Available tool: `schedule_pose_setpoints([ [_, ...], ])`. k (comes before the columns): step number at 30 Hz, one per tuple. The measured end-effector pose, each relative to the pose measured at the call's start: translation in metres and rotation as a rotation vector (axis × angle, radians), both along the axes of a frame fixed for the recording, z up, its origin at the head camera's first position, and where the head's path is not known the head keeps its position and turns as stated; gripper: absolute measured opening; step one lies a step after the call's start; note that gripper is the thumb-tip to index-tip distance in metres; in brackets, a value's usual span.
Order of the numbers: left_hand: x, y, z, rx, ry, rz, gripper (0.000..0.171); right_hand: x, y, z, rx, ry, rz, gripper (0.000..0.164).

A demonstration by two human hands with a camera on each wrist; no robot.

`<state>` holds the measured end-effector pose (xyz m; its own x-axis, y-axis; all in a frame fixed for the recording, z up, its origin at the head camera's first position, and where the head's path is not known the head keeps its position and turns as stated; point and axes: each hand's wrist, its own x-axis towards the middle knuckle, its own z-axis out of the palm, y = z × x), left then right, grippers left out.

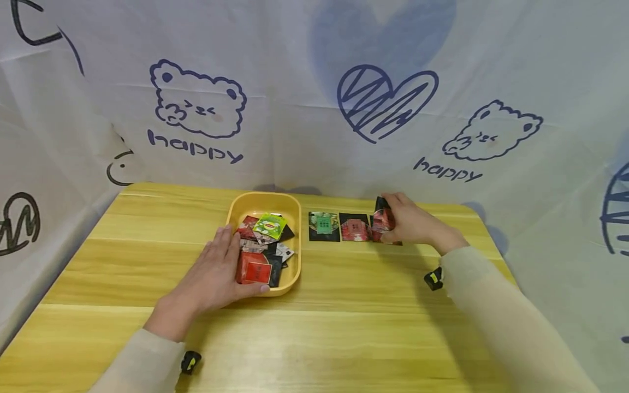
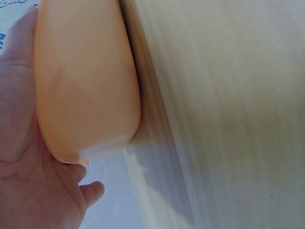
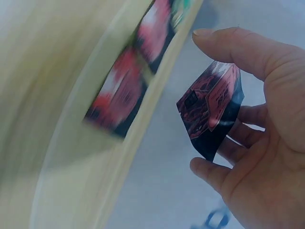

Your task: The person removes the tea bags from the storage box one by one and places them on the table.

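My right hand pinches a dark, red-printed tea bag sachet between thumb and fingers, raised over the right end of a row of sachets. In that row lie a green-and-black sachet, a pinkish-red sachet and, partly hidden by my hand, a red-and-black sachet. My left hand rests against the left side of a yellow tray, fingers extended along its rim and thumb across the near edge. Inside the tray are several mixed sachets, among them a yellow-green sachet on top and a red sachet nearest me.
The wooden table carries the tray and the row of sachets near its far edge. Behind it hangs a white cloth printed with bears and hearts. Small black devices sit by both sleeves.
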<state>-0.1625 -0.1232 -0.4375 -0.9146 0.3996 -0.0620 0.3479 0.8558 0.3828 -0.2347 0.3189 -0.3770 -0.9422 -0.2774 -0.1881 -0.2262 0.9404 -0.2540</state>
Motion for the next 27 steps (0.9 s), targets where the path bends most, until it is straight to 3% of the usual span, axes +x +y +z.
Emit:
schedule_pose_setpoints([
  [12,0.000,0.001,0.003,0.010,-0.022,-0.018,0.144,-0.002,0.080,-0.016,0.062,-0.054,-0.069,0.102],
  [27,-0.002,-0.001,0.004,0.002,-0.008,-0.025,0.142,-0.017,0.076,-0.029,0.121,-0.157,-0.059,0.106],
])
